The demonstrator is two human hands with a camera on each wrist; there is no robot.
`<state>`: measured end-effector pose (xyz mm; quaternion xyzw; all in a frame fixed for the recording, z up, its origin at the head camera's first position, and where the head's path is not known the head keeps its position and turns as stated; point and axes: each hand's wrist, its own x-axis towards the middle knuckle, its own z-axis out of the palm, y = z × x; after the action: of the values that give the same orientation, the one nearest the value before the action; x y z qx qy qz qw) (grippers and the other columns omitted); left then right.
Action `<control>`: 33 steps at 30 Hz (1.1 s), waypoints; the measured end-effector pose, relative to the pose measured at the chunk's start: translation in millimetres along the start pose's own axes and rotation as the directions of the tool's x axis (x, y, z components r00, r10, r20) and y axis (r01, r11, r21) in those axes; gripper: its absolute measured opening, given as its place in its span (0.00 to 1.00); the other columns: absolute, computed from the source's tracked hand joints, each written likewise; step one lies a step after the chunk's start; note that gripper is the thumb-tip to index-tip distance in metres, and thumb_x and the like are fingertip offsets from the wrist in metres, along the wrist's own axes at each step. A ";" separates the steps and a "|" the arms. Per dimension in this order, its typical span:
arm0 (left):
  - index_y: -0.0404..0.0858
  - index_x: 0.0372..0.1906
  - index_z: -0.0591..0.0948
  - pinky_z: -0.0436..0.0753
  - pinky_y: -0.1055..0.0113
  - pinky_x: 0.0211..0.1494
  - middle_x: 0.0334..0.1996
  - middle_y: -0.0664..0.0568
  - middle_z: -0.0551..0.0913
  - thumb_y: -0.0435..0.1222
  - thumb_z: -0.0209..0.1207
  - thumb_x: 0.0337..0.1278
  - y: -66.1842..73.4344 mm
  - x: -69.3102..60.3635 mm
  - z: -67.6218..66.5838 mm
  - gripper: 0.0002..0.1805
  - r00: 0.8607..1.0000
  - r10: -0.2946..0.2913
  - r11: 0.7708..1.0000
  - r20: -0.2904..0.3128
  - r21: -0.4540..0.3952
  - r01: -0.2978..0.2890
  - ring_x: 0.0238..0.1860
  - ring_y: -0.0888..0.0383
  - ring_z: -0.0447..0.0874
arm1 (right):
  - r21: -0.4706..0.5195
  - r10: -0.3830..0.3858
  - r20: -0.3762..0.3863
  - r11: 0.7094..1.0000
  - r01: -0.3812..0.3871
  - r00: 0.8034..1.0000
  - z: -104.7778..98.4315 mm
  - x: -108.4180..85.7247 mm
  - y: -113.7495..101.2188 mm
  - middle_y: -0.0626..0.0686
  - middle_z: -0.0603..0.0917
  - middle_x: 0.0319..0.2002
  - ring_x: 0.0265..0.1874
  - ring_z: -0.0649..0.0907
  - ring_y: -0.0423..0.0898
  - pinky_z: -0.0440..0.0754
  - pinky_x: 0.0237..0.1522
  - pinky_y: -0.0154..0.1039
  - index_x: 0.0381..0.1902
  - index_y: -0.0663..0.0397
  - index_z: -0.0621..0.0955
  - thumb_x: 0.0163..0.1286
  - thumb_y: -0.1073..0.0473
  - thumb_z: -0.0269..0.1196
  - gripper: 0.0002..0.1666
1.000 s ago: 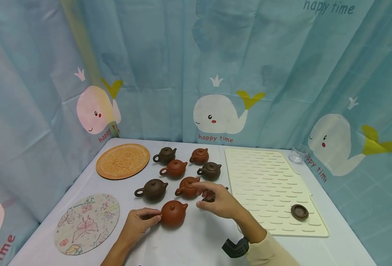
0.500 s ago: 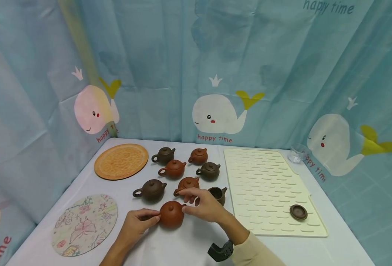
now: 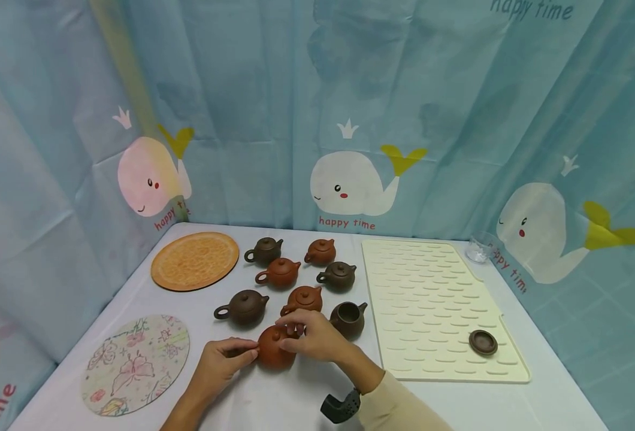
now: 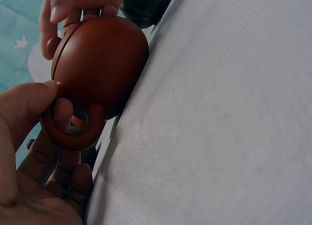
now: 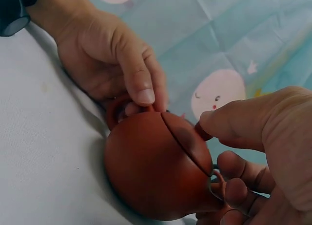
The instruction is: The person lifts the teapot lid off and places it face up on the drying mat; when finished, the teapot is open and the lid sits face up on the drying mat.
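Observation:
My left hand (image 3: pixel 217 365) holds the reddish-brown clay teapot (image 4: pixel 105 59) by its loop handle (image 4: pixel 73 139). In the left wrist view the thumb lies on top of the handle and a fingertip shows through the loop. The pot stands on the white table, its lid (image 5: pixel 183 137) on. My right hand (image 3: pixel 317 338) comes over it from the right, thumb and forefinger at the lid's knob (image 5: pixel 201 131), pinching it. The other fingers (image 5: pixel 234 188) curl beside the spout side. Just behind are another reddish teapot (image 3: pixel 305 297) and a dark lidless teapot (image 3: pixel 347 321).
Several more teapots, such as a dark one (image 3: pixel 246 309), stand behind. A cream ridged mat (image 3: pixel 425 299) lies right with a dark lid (image 3: pixel 483 342) on it. A clear cup (image 3: pixel 479 248) stands beyond. Two round mats, orange (image 3: pixel 194 261) and flowered (image 3: pixel 134 365), lie left.
My right hand has moved left from beside the dark lidless teapot to the knob of the reddish teapot's lid. The left hand keeps its grip on the handle.

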<state>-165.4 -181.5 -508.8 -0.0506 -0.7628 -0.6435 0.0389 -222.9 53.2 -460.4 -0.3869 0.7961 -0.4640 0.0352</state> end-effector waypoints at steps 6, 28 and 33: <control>0.34 0.36 0.88 0.79 0.70 0.44 0.33 0.48 0.86 0.29 0.69 0.49 0.4 0.1 0.2 0.07 1.000 0.011 1.000 0.003 -0.013 -0.011 0.40 0.56 0.83 | -0.033 0.006 0.006 0.999 -0.006 1.000 6.2 4.5 3.0 0.45 0.79 0.32 0.30 0.75 0.40 0.74 0.30 0.29 0.46 0.54 0.85 0.58 0.63 0.70 0.16; 0.32 0.37 0.87 0.79 0.71 0.44 0.35 0.46 0.86 0.27 0.68 0.50 -0.2 -1.0 -0.7 0.08 0.998 0.063 0.998 0.014 -0.026 -0.063 0.42 0.55 0.83 | -0.120 0.020 -0.003 0.993 -0.021 1.000 4.7 11.7 -2.7 0.38 0.76 0.27 0.26 0.74 0.35 0.72 0.27 0.28 0.37 0.50 0.86 0.59 0.63 0.71 0.07; 0.30 0.39 0.86 0.79 0.71 0.44 0.36 0.45 0.86 0.27 0.67 0.51 -0.1 -1.8 -1.0 0.08 0.996 0.088 0.995 0.031 -0.052 -0.086 0.42 0.53 0.83 | -0.045 0.046 -0.030 0.998 -0.047 0.998 2.9 8.8 -4.3 0.39 0.77 0.28 0.29 0.76 0.34 0.75 0.32 0.30 0.37 0.52 0.84 0.61 0.63 0.69 0.06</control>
<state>-163.7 -182.6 -509.0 -0.0953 -0.7440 -0.6593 0.0529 -225.3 44.3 -456.1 -0.3621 0.8157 -0.4504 0.0257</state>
